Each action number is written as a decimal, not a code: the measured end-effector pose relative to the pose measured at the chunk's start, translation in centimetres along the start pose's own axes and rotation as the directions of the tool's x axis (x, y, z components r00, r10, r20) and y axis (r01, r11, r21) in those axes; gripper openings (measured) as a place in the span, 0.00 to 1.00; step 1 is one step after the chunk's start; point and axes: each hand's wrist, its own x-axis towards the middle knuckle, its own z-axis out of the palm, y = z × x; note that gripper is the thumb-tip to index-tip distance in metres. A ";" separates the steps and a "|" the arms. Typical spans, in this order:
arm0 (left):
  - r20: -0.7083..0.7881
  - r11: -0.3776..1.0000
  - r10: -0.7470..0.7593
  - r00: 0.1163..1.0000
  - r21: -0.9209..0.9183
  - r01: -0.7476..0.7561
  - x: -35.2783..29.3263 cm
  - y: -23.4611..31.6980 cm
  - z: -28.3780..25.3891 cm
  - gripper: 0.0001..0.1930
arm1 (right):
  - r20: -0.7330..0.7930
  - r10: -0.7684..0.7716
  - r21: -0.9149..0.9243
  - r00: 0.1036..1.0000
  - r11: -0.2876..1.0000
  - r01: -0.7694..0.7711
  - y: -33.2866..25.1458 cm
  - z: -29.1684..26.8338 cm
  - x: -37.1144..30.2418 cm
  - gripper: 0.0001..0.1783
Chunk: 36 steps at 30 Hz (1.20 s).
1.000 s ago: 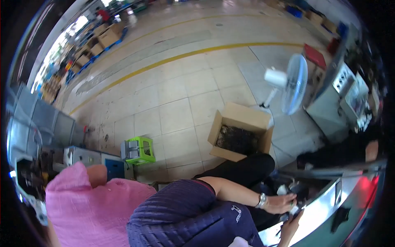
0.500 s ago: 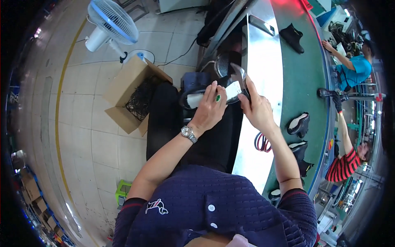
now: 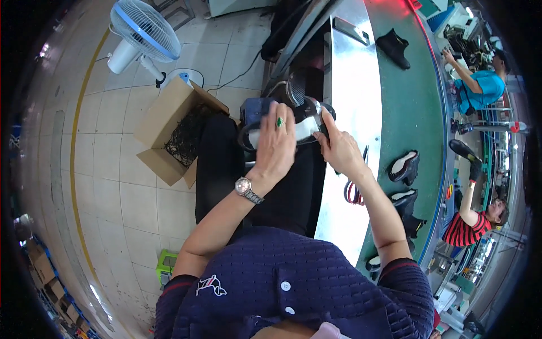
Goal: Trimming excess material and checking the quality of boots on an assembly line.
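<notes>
A dark shoe or boot (image 3: 305, 130) with a long white face uppermost lies across my lap. My left hand (image 3: 276, 138), wearing a green-stoned ring, lies over its middle with the fingers stretched out. My right hand (image 3: 342, 148) is closed at the shoe's right end, around a tool with a shiny, curved metal head (image 3: 314, 106). The tool looks like a hammer, but its exact kind is hard to make out. Most of its handle is hidden by my fingers. Behind my left hand, part of the white face is covered.
A metal bench (image 3: 353, 85) on my right carries a phone (image 3: 351, 30) and red-and-black-handled scissors (image 3: 354, 193). Beyond it, a green belt (image 3: 403, 101) bears several dark shoes (image 3: 404, 167). An open carton (image 3: 164, 130) and a fan (image 3: 147, 31) stand left. Two people work across the belt.
My left hand has shifted a little left and up over the shoe, its fingers straighter. The tool's metal head has tipped lower against the shoe's right end.
</notes>
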 end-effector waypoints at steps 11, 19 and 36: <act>0.032 0.925 0.236 0.971 0.299 -0.235 -2.7 -1.3 0.8 0.34 | -0.027 -0.069 -0.175 0.997 0.982 0.063 -3.4 0.9 -1.1 0.38; -0.086 0.935 0.311 0.947 0.206 -0.288 -3.0 -2.1 1.1 0.23 | -0.096 -0.098 -0.151 0.991 0.985 0.082 -4.5 1.3 -1.8 0.40; 0.166 0.974 0.037 0.985 0.215 -0.073 -2.8 -3.2 -3.3 0.39 | -0.142 -0.180 -0.113 0.973 0.980 0.164 -5.8 2.1 -1.5 0.39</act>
